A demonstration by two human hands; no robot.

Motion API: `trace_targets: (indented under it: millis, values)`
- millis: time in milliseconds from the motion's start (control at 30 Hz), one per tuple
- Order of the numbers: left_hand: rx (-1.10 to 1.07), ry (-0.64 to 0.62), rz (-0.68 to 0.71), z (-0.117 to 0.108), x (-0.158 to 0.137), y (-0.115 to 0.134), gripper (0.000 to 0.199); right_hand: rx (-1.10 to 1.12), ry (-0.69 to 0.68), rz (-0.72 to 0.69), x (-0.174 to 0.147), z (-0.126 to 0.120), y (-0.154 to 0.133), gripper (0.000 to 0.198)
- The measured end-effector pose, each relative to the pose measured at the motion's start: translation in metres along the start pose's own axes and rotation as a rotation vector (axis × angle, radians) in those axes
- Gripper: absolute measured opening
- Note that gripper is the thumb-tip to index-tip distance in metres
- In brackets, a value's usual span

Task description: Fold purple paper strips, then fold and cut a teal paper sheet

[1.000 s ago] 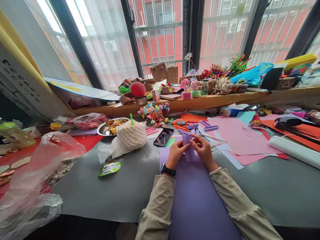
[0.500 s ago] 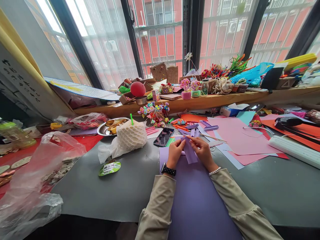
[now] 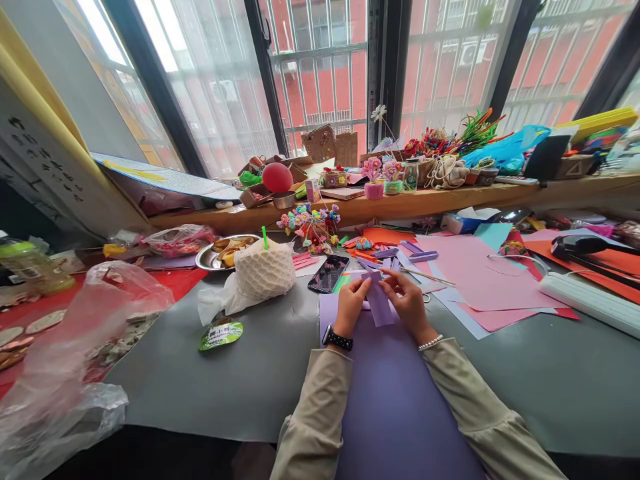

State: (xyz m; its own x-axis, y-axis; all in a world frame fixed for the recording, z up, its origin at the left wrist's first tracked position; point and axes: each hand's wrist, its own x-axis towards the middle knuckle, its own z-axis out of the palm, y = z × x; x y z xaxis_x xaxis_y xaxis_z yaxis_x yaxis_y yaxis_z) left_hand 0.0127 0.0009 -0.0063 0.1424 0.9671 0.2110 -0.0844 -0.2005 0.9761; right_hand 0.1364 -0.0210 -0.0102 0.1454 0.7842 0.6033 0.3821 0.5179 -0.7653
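Both of my hands pinch a narrow strip of purple paper (image 3: 381, 308), raised a little above the table. My left hand (image 3: 351, 308) grips its left edge between thumb and fingers, and a dark watch band circles that wrist. On the strip's right edge, the thumb and fingertips of my right hand (image 3: 407, 308) are closed; a beaded bracelet is on that wrist. Beneath lies a large purple sheet (image 3: 395, 400), reaching to the table's front. Several folded purple paper pieces (image 3: 420, 256) lie just beyond my hands.
Left of my hands are a phone (image 3: 329, 274), a net-wrapped coconut (image 3: 265, 268) with a green straw and a metal dish (image 3: 204, 259). Pink paper sheets (image 3: 475, 270) and a white power strip (image 3: 590, 302) lie to the right. Craft flowers (image 3: 313, 225) stand behind.
The purple strip has turned slightly between my hands, and its upper part now shows more. My right fingers have shifted a little along its edge. The camera view moved slightly.
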Motion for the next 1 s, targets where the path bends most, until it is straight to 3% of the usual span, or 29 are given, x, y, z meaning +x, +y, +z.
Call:
trace_targets:
  millis: [233,500,1000]
  values:
    - [0.008,0.006,0.000,-0.0003,0.0008,0.0006,0.028,0.078,-0.005,0.069,0.0010,0.0006,0.0034,0.030]
    - [0.074,0.004,0.019,-0.0011,0.0008,-0.0006,0.032,0.050,-0.055,-0.086,0.0010,-0.0022,0.0002,0.021]
    - [0.168,0.023,0.082,-0.0008,-0.0013,0.0048,0.035,-0.029,-0.030,-0.175,0.0030,-0.0030,0.0042,0.020]
